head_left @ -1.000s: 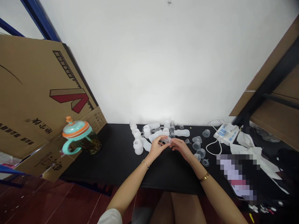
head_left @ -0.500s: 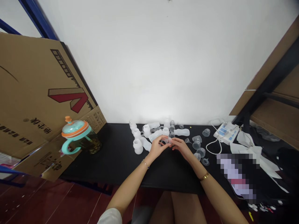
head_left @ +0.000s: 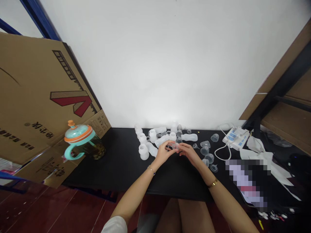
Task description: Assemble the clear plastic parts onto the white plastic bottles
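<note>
Over the middle of the black table (head_left: 116, 168), a small clear plastic cap-like piece (head_left: 174, 146) is held between my hands. My left hand (head_left: 164, 153) closes around its left side with thumb and fingers. At its right end, the fingertips of my right hand (head_left: 190, 153) pinch it; details there are too small to make out. Just beyond my left hand are several white translucent bottles, one standing bottle (head_left: 143, 152) nearest and another lying on its side (head_left: 189, 137). Clear cups (head_left: 204, 150) and a clear nipple-like part (head_left: 214, 168) lie to the right of my right hand.
On the left a teal-lidded jug (head_left: 84, 142) with an orange spout stands by a large cardboard box (head_left: 36, 106). A white power strip (head_left: 235, 137) with cables, white paper (head_left: 257, 155) and a pixelated phone-like item (head_left: 247, 184) are at the right. A white wall rises behind.
Both hands stay in nearly the same place, with only a slight shift of the fingers around the clear piece. Nothing on the table has visibly moved.
</note>
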Motion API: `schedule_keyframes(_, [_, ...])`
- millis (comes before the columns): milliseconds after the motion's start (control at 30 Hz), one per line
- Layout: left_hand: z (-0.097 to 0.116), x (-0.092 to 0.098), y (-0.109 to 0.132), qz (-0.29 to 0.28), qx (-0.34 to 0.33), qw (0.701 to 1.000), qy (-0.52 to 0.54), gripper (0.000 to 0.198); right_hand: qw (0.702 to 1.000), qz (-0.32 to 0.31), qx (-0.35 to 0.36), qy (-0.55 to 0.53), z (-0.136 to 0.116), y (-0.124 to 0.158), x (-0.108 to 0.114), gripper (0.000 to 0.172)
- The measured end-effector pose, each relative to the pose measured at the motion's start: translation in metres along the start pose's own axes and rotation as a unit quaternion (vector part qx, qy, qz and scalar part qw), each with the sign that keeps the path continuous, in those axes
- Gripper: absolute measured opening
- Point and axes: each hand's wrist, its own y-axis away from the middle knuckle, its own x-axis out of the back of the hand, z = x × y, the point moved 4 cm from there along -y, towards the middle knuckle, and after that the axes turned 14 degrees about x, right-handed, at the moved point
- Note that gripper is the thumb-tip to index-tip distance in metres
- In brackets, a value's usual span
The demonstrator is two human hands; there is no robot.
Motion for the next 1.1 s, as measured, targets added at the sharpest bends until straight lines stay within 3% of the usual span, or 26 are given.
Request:
schedule_keyframes(467, [0.0,0.001,-0.002,-0.023,0.059,0.992,0.109,0.033,0.999,0.021,0.006,-0.025,0.0,-0.001,0.001,0.03])
schedule_keyframes(833, [-0.012,0.0,-0.007,-0.066,0.143,0.952,0.262,0.039,0.999,0.027,0.038,0.019,-0.003,-0.001,0.003,0.032])
schedule_keyframes(1100, [-0.009,0.0,-0.006,-0.101,0.147,0.942,0.283,0.039,1.0,-0.013,0.013,0.022,-0.003,0.0,-0.002,0.034])
